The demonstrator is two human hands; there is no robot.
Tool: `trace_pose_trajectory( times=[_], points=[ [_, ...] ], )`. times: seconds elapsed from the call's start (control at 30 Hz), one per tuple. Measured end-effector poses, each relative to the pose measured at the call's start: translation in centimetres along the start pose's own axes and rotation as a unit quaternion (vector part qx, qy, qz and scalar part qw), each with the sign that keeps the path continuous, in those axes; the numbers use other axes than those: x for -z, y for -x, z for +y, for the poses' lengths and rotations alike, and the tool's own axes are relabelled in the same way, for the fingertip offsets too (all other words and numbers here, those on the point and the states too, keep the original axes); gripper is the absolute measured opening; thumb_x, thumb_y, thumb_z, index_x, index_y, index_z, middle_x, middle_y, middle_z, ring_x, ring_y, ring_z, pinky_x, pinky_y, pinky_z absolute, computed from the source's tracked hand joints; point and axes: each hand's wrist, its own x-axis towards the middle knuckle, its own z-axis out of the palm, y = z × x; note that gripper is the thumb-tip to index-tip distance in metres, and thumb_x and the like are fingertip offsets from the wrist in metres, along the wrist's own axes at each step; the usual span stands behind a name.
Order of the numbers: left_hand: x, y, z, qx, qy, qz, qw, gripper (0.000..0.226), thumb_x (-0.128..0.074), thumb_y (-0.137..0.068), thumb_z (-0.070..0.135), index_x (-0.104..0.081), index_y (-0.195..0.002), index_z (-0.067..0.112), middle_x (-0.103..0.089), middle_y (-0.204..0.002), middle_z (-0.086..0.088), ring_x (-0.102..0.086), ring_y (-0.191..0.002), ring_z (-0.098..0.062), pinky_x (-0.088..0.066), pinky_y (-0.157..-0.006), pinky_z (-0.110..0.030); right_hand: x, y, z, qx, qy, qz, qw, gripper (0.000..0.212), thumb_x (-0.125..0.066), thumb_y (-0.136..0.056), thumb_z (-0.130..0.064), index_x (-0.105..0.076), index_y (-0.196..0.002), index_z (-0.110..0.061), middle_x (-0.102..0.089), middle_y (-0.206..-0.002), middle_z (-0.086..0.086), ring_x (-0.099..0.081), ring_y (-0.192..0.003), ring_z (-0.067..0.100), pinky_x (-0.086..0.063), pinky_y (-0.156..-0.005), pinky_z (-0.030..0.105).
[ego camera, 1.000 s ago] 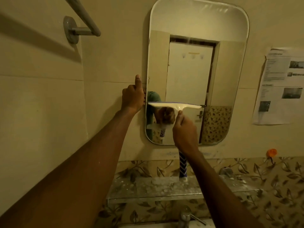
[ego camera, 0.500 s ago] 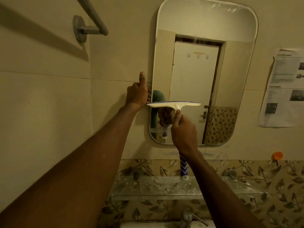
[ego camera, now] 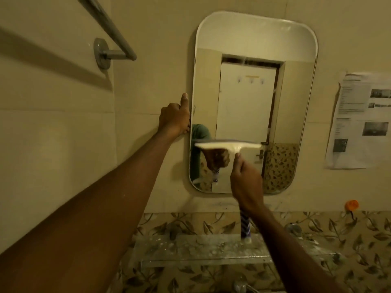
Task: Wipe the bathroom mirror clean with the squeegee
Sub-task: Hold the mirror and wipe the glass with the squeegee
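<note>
The mirror [ego camera: 254, 49] hangs on the tiled wall above a glass shelf [ego camera: 201, 250]. The left hand [ego camera: 174, 118] grips its left edge, thumb up. The right hand [ego camera: 246, 182] is closed around the squeegee [ego camera: 227, 145], whose blade lies level across the mirror's lower half.

Glass shelf [ego camera: 201, 248] on wall, below both hands; surface w/ white spots. Blue-white striped tube [ego camera: 245, 227] stands upright on it, right under right wrist.
</note>
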Motion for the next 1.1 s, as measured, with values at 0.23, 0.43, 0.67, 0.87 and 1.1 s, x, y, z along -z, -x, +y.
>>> trace_pose_trajectory(
  times=[0.23, 0.43, 0.67, 0.87, 1.1],
  points=[
    [0.5, -3.7, 7.0, -0.043, 0.046, 0.035, 0.997, 0.064, -0.023, -0.098, 0.055, -0.064, -0.095, 0.005, -0.068, -0.103, -0.016, -0.064, -0.096, -0.030, -0.053, -0.089, -0.044, 5.3, -12.5, -8.5, 0.036, -0.060, 0.055, 0.996, 0.046, -0.028, -0.105, -0.035, -0.048, -0.066, -0.018, -0.050, -0.055, -0.004, -0.049, -0.033, 0.001, -0.045, -0.039, 0.022],
    [0.2, -6.1, 8.3, -0.046, 0.065, 0.033, 0.996, 0.053, -0.026, -0.100, 0.050, -0.060, -0.088, 0.010, -0.067, -0.101, -0.016, -0.062, -0.087, -0.026, -0.050, -0.078, -0.038, 7.9, -20.2, -13.1, 0.027, -0.055, 0.097, 0.993, 0.049, -0.027, -0.103, -0.040, -0.049, -0.067, -0.016, -0.053, -0.063, 0.003, -0.056, -0.058, 0.020, -0.060, -0.072, 0.048],
    [0.3, -7.5, 7.5, -0.077, 0.042, 0.052, 0.995, 0.059, -0.030, -0.099, 0.049, -0.065, -0.085, 0.004, -0.069, -0.094, -0.017, -0.064, -0.090, -0.033, -0.051, -0.089, -0.047, 4.6, -12.7, -7.4, 0.026, -0.043, 0.027, 0.998, 0.045, -0.026, -0.105, -0.035, -0.050, -0.071, -0.019, -0.051, -0.056, -0.005, -0.049, -0.032, -0.003, -0.034, -0.033, 0.009],
    [0.0, -7.2, 7.2, -0.082, 0.038, 0.069, 0.993, 0.054, -0.030, -0.100, 0.044, -0.049, -0.060, 0.014, -0.061, -0.080, -0.012, -0.060, -0.083, -0.031, -0.049, -0.081, -0.041, 1.7, -3.7, -1.7, -0.009, 0.035, 0.018, 0.999, 0.047, -0.028, -0.104, -0.036, -0.045, -0.061, -0.025, -0.045, -0.052, -0.008, -0.042, -0.044, 0.003, -0.030, -0.044, 0.016],
    [-0.6, -6.3, 5.7, -0.100, 0.004, 0.082, 0.992, 0.046, -0.044, -0.100, 0.030, -0.049, -0.060, 0.008, -0.046, -0.055, -0.001, -0.041, -0.051, -0.012, -0.036, -0.059, -0.029, 4.1, -10.6, -6.3, 0.041, -0.019, 0.052, 0.998, 0.046, -0.026, -0.104, -0.038, -0.048, -0.069, -0.020, -0.049, -0.057, -0.003, -0.048, -0.040, 0.007, -0.044, -0.037, 0.021]
  ],
)
